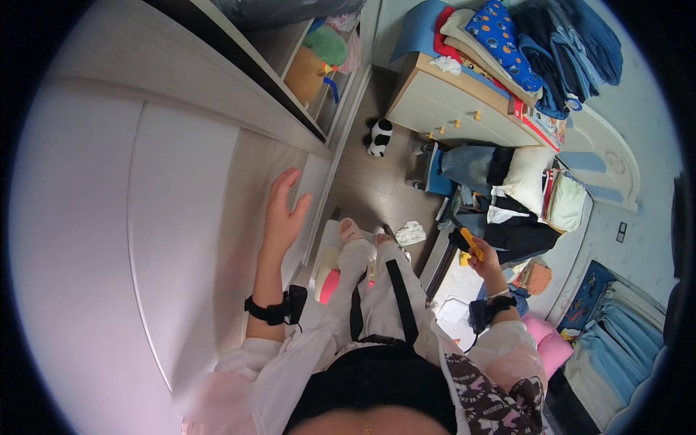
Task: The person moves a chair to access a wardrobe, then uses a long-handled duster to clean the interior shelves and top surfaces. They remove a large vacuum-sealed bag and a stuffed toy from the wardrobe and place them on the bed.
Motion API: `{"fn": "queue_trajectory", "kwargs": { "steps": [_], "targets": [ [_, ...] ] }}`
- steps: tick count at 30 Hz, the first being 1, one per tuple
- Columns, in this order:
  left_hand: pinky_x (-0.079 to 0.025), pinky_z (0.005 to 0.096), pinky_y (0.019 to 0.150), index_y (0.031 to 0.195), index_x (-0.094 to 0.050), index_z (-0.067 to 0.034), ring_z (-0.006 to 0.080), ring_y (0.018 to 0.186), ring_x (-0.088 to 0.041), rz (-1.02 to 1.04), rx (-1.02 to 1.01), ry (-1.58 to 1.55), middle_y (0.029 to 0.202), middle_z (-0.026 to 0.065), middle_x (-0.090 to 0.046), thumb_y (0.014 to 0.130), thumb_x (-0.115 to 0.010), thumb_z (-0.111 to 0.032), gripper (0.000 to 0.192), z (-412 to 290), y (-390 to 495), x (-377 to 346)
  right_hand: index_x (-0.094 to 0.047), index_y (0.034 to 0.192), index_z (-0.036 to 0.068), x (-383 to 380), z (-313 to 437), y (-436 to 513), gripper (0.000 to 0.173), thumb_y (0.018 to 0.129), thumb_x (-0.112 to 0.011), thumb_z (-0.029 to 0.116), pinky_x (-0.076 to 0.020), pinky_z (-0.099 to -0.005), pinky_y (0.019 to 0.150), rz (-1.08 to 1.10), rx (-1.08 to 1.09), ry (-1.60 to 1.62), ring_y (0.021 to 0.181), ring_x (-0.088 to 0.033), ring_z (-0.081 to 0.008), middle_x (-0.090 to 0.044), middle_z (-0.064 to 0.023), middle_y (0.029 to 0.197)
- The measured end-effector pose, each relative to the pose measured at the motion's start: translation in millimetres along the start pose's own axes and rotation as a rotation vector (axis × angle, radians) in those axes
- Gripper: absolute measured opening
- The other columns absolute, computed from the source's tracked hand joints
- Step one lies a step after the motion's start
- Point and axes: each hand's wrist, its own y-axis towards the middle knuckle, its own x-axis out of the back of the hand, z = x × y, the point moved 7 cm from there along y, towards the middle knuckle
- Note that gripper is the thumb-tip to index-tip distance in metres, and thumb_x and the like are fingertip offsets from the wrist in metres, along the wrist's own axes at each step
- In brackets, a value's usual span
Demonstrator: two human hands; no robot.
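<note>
My left hand [285, 212] is raised beside the wooden frame of the wardrobe door [266, 149], with its fingers apart and nothing in it. Whether it touches the door cannot be told. Out to the right, my right hand [485, 260] is closed around the yellow handle of a tool [471, 243], which looks like a hammer with a dark head and neck. The tool points away from me, in front of dark clothes heaped on the bed [522, 235]. Both wrists wear black straps with small devices.
My feet, in pink slippers [350, 230], are on a light-coloured step or stool [324, 244]. A panda plush [379, 137] and crumpled white paper or cloth [410, 233] lie on the floor. Beyond are a blue stool [439, 173], a drawer chest [435, 103] with folded clothes, and open shelves with plush toys [304, 73].
</note>
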Motion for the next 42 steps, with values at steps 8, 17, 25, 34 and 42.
{"fn": "queue_trajectory", "kwargs": {
  "steps": [8,17,25,34,42],
  "targets": [
    [-0.034,0.0339,0.094,0.115,-0.047,-0.003,0.0279,0.112,-0.044,-0.078,0.041,0.023,0.121,0.0146,-0.046,0.078,-0.058,-0.01,0.04,42,-7,-1,-0.051,0.092,0.01,-21,40,65,0.018,0.086,-0.045,0.027,-0.0421,-0.0307,0.051,-0.021,-0.095,0.012,0.044,-0.045,-0.0126,-0.053,-0.0015,0.061],
    [-0.036,0.0355,0.092,0.116,-0.046,-0.005,0.0293,0.111,-0.045,-0.226,-0.023,0.229,0.12,0.0137,-0.046,0.075,-0.059,-0.009,0.043,153,9,-98,-0.051,0.074,0.006,-34,91,325,0.02,0.078,-0.051,0.026,-0.035,-0.0308,0.038,-0.03,-0.097,-0.263,0.037,-0.038,-0.0151,-0.042,-0.0034,0.048],
    [-0.039,0.0342,0.087,0.119,-0.043,-0.005,0.0251,0.099,-0.049,-0.314,0.15,0.278,0.118,0.0121,-0.046,0.076,-0.059,-0.009,0.046,156,-11,-228,-0.048,0.068,0.01,31,104,498,0.017,0.079,-0.049,0.024,-0.0407,-0.0333,0.056,0.3,-0.194,-0.55,0.046,-0.047,-0.0175,-0.05,-0.0029,0.057],
    [-0.041,0.0347,0.086,0.122,-0.041,-0.005,0.0246,0.102,-0.051,-0.344,0.077,0.288,0.121,0.0129,-0.045,0.078,-0.058,-0.011,0.048,79,3,-282,-0.048,0.116,0.015,78,200,535,0.034,0.082,-0.047,0.021,-0.0482,-0.0467,0.072,0.071,0.465,-1.602,0.088,-0.058,-0.0342,-0.057,-0.0153,0.104],
    [-0.04,0.0347,0.086,0.125,-0.039,-0.007,0.0207,0.103,-0.051,-0.386,0.028,0.186,0.121,0.0102,-0.046,0.079,-0.059,-0.018,0.051,69,21,-269,-0.044,0.121,0.014,66,226,488,0.046,0.079,-0.054,0.029,-0.0371,-0.042,0.093,-0.192,0.624,-1.944,0.116,-0.041,-0.0324,-0.036,-0.0145,0.129]
  ]
}}
